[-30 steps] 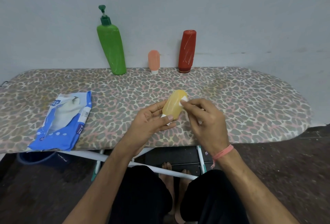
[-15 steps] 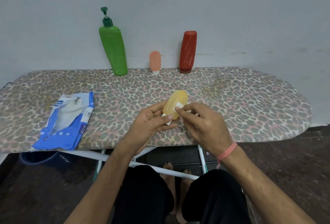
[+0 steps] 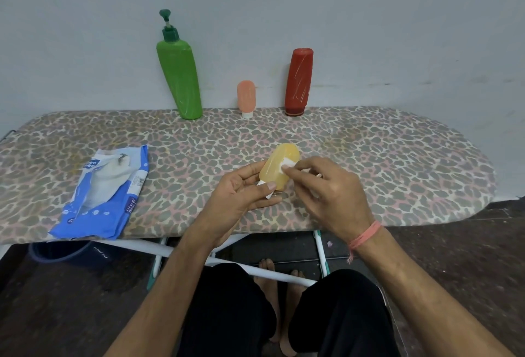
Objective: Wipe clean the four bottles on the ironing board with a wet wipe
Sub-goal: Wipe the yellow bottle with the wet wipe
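At the left of the ironing board [image 3: 397, 163] lies the wipe pack [image 3: 105, 194]; along the wall stand the green pump bottle [image 3: 179, 78], the small peach tube [image 3: 246, 98] and the red bottle [image 3: 298, 81]. We are wiping the yellow bottle [image 3: 279, 164], held above the board's near edge. Our left hand [image 3: 241, 197] grips its lower end; our right hand [image 3: 326, 189] pinches the wet wipe [image 3: 287, 163] against its side. Next, we judge, we turn it to reach the unwiped faces.
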